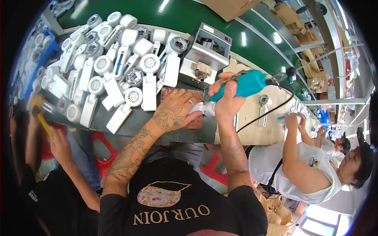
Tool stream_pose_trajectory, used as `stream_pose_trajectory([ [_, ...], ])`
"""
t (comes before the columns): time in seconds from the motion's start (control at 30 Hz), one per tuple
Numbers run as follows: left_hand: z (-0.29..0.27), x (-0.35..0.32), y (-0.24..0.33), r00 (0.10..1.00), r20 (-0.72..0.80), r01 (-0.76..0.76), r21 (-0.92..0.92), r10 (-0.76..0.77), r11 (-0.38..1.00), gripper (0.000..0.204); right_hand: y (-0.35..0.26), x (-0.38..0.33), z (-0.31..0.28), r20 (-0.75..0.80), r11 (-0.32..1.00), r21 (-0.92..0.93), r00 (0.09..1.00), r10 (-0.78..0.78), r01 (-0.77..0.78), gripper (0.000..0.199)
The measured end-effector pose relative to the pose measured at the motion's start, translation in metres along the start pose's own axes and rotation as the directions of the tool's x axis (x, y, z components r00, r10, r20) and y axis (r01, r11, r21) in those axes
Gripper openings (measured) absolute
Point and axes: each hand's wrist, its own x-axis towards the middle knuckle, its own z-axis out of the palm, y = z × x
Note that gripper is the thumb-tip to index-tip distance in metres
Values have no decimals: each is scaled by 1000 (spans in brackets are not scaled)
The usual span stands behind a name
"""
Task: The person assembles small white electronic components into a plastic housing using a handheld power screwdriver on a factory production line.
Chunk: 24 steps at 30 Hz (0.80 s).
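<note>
Seen from above, your left hand [173,112] lies flat with fingers spread, pressing a small white plastic part [202,108] down onto a reddish mat [175,94] at the near edge of the bench [185,133]. Your right hand [226,100] is closed tight around a teal electric screwdriver [248,84], its black cable [264,114] trailing off to the right; the tip is hidden behind your fingers, just beside the part.

To do this well, keep the left palm firm so the part cannot twist, and hold the driver upright over it rather than leaning. Let the cable hang free of your wrist.

Behind your left hand lies a heap of white fan housings [118,67]; a grey box-shaped machine [206,49] stands to their right. Other people's arms work at either side.
</note>
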Motion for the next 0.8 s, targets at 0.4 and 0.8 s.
stream_pose_trajectory([
  [0.4,2,-5,5,999,-36,-31,-3,31,1000,33,30,40,29,34,978,20,977,-210,209,36],
  [0.8,-4,4,6,994,69,82,-47,-79,995,36,-22,-26,-12,-3,999,-23,1000,-24,23,62],
])
